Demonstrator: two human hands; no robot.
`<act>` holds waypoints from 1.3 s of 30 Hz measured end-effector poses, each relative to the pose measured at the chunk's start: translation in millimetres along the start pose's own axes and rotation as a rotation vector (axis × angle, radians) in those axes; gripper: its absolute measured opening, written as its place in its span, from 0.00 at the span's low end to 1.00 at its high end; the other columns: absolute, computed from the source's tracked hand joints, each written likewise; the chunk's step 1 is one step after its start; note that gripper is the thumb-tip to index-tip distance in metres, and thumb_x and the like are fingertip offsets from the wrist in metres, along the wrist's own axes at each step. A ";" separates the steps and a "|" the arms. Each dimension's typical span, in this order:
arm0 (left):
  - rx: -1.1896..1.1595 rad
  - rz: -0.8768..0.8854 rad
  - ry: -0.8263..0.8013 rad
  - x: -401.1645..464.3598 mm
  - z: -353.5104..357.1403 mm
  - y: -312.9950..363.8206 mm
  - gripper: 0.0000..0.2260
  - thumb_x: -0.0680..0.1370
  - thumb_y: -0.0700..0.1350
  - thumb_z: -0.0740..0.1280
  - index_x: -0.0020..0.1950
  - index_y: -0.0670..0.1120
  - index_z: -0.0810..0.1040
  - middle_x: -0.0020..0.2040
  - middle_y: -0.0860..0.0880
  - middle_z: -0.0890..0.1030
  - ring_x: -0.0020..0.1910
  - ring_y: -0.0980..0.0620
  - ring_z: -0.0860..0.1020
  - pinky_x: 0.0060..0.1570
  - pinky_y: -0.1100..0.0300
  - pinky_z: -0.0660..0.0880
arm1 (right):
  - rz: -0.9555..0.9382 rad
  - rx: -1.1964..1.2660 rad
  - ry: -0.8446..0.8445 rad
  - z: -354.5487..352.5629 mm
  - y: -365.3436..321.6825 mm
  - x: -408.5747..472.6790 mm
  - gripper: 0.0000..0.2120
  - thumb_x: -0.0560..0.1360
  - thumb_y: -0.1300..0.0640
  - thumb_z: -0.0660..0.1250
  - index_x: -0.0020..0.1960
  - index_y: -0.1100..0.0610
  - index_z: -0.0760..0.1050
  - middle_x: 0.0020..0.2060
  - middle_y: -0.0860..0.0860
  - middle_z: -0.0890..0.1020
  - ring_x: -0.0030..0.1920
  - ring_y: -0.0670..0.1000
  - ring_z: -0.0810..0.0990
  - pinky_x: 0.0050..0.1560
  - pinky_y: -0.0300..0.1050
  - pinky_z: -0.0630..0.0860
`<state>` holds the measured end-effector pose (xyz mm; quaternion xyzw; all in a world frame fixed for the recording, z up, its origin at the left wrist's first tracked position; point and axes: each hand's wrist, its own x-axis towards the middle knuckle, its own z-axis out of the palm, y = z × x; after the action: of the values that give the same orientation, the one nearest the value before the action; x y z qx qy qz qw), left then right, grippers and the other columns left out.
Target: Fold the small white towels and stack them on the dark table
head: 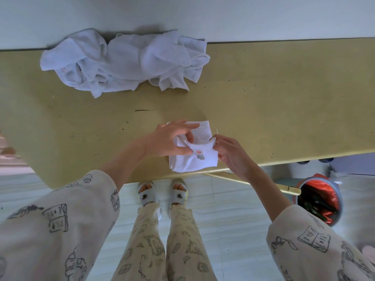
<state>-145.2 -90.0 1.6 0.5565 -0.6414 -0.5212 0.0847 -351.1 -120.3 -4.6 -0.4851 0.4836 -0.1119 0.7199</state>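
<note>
Two hands at one small towel (192, 159) near front edge of table (263, 98): left hand (168, 140) and right hand (231, 153) each pinching upper fold. Corners best matched before pressing flat. Unfolded heap (125, 59) well apart, behind.

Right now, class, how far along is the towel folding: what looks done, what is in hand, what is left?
Done: no finished stack shows on the table. In hand: one small towel, partly folded near the front edge, its label up; the left hand and right hand each pinch its raised fold. Left: the crumpled pile of white towels at the far edge lies unfolded, so most of the job remains.
</note>
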 end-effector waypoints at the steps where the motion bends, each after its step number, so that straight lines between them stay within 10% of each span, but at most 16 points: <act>1: -0.020 -0.001 -0.014 -0.5 0.3 0.2 0.09 0.73 0.47 0.70 0.41 0.56 0.70 0.70 0.65 0.62 0.74 0.61 0.50 0.72 0.45 0.44 | -0.005 0.005 -0.006 -0.2 0.5 -0.3 0.23 0.58 0.51 0.62 0.39 0.72 0.64 0.39 0.57 0.62 0.40 0.59 0.58 0.38 0.48 0.55; 16: 0.025 0.029 -0.030 -10.6 10.2 1.8 0.06 0.64 0.51 0.64 0.34 0.51 0.68 0.63 0.63 0.70 0.72 0.61 0.54 0.71 0.56 0.49 | -0.047 -0.049 -0.019 3.5 1.4 -7.7 0.20 0.58 0.52 0.63 0.35 0.69 0.65 0.34 0.54 0.64 0.37 0.52 0.60 0.37 0.46 0.57; 23: -0.014 -0.017 0.178 -21.1 7.9 -13.4 0.10 0.68 0.57 0.69 0.38 0.54 0.72 0.43 0.59 0.72 0.46 0.56 0.71 0.49 0.65 0.64 | -0.043 -0.011 0.095 -0.7 6.1 -9.3 0.05 0.65 0.60 0.61 0.31 0.55 0.70 0.32 0.52 0.68 0.36 0.51 0.66 0.40 0.43 0.63; 32: -0.035 -0.065 0.337 -18.0 3.1 -12.1 0.08 0.73 0.46 0.70 0.49 0.45 0.80 0.39 0.57 0.77 0.38 0.62 0.74 0.38 0.77 0.67 | -0.177 -0.432 0.132 1.6 1.1 -0.2 0.21 0.75 0.56 0.66 0.61 0.37 0.66 0.58 0.41 0.73 0.44 0.53 0.75 0.50 0.39 0.72; 39: -0.015 -0.037 0.367 -10.6 -4.9 -8.4 0.04 0.74 0.48 0.68 0.45 0.48 0.79 0.35 0.59 0.76 0.32 0.64 0.73 0.35 0.75 0.67 | -0.149 -0.541 0.188 0.4 -16.4 20.3 0.06 0.75 0.54 0.66 0.41 0.49 0.71 0.41 0.48 0.78 0.42 0.49 0.75 0.39 0.38 0.68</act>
<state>-132.7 -82.9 2.4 0.6533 -0.6008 -0.4175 0.1948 -335.5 -141.1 -3.3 -0.6810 0.5233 -0.0760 0.5066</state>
